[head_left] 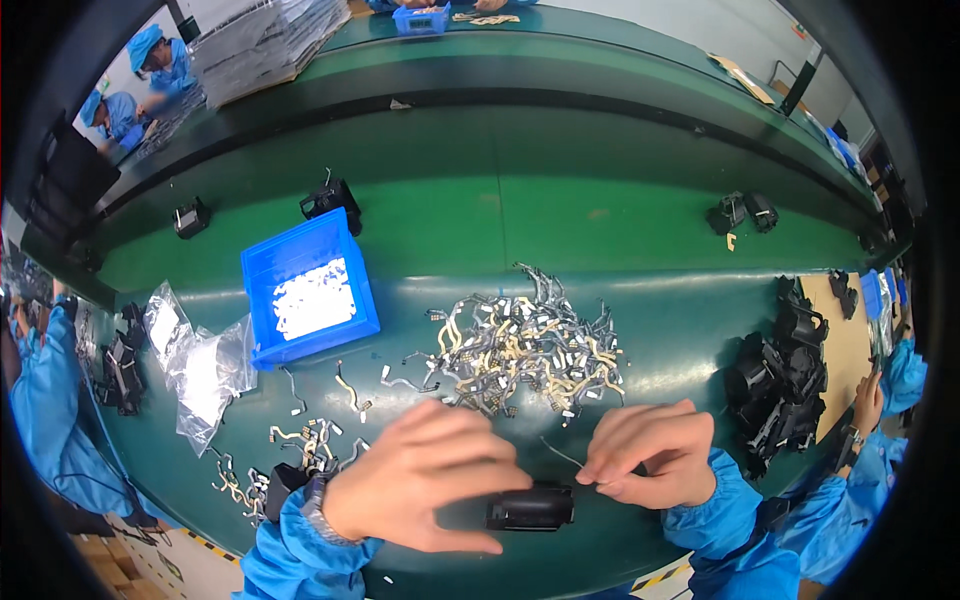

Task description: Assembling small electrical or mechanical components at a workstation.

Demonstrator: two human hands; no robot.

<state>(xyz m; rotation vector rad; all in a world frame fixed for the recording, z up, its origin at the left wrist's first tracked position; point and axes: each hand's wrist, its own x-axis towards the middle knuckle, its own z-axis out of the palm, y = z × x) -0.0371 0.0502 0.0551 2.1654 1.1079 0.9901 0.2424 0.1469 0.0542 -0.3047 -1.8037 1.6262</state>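
black housing [530, 508], details murky; left hand [415, 480] spread beside; right hand [650, 456] pinching thin wire [562, 454], end hidden

Thin wire [562, 452]: one end is hiding between the fingertips of my right hand [655, 455].
Black housing [532, 510]: my left hand [425, 480] is perhaps covering its upper edge; I cannot tell exactly.
My sleeves [300, 555]: the lower edge is cutting them.
Wire pile [530, 350]: upper wires are covering the lower ones.
White pieces [313, 300]: they are shining too brightly, and looking too small, for telling their shape.
Hands at the top [490, 5]: the upper edge is cutting them.
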